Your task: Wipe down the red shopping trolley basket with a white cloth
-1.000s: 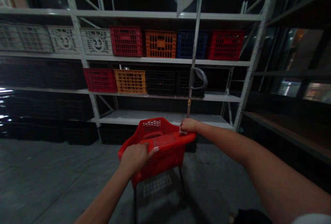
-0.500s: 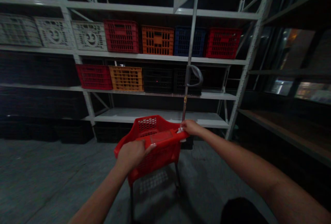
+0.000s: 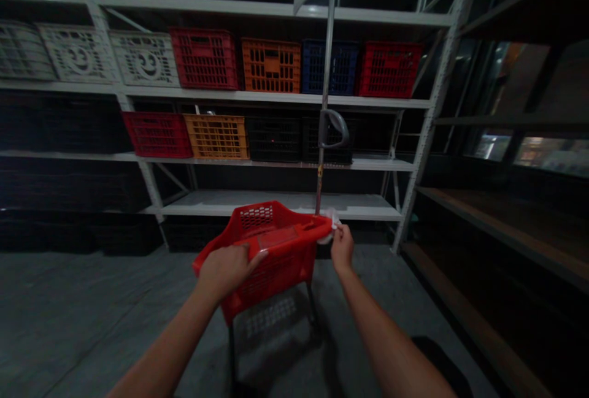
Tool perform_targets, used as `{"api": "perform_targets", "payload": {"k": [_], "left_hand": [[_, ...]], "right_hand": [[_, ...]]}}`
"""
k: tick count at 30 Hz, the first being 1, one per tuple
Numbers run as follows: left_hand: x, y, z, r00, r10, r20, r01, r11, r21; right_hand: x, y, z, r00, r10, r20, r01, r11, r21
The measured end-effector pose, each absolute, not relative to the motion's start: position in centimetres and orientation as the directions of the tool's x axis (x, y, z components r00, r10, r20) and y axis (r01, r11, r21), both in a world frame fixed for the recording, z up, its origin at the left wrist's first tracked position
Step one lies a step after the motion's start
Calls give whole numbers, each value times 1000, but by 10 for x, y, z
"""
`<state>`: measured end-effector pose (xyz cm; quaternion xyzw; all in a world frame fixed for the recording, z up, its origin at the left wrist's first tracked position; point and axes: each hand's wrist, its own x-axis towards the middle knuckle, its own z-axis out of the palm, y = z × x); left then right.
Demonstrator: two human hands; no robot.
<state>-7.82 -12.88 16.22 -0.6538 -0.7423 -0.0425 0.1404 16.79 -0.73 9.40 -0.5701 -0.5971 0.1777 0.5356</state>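
As the left hand [image 3: 227, 272] clamped the rim of the red plastic shopping basket [image 3: 271, 281], the right hand [image 3: 342, 248] pinched a white scrap [image 3: 334, 229], perhaps a tag, at its corner before the white metal shelving [image 3: 276, 99]; one hard tug could tip those thin legs [image 3: 231, 355].

A plastic basket [image 3: 271, 275] stood on legs on the concrete floor [image 3: 92, 312], before a shelving rack [image 3: 276, 10].
The left hand [image 3: 225, 272] gripped the basket's near rim; the right hand [image 3: 342, 249] pinched a crumpled sheet [image 3: 332, 227] at its right corner. Crates [image 3: 271, 65] lined two shelves behind, a metal pole [image 3: 326, 61] rose just beyond the basket, and a second shelf unit [image 3: 483, 232] stood rightward.
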Motion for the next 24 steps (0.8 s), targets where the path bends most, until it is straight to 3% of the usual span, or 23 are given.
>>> {"api": "perform_targets", "payload": {"k": [4, 11, 17, 21, 24], "left_hand": [[-73, -129, 162, -108, 957, 269, 984, 141, -107], [-65, -128, 162, -126, 950, 286, 980, 164, -115], [-71, -132, 166, -124, 958, 258, 984, 152, -92], [-73, -134, 166, -130, 959, 251, 984, 156, -90], [-76, -135, 164, -129, 956, 264, 983, 159, -94]], "right_hand": [[120, -30, 81, 328, 881, 340, 353, 220, -909], [61, -82, 58, 159, 851, 500, 281, 447, -849], [91, -45, 78, 348, 769, 536, 217, 491, -844], [111, -20, 89, 450, 675, 585, 295, 506, -811], [131, 0, 96, 476, 677, 561, 302, 474, -827]]}}
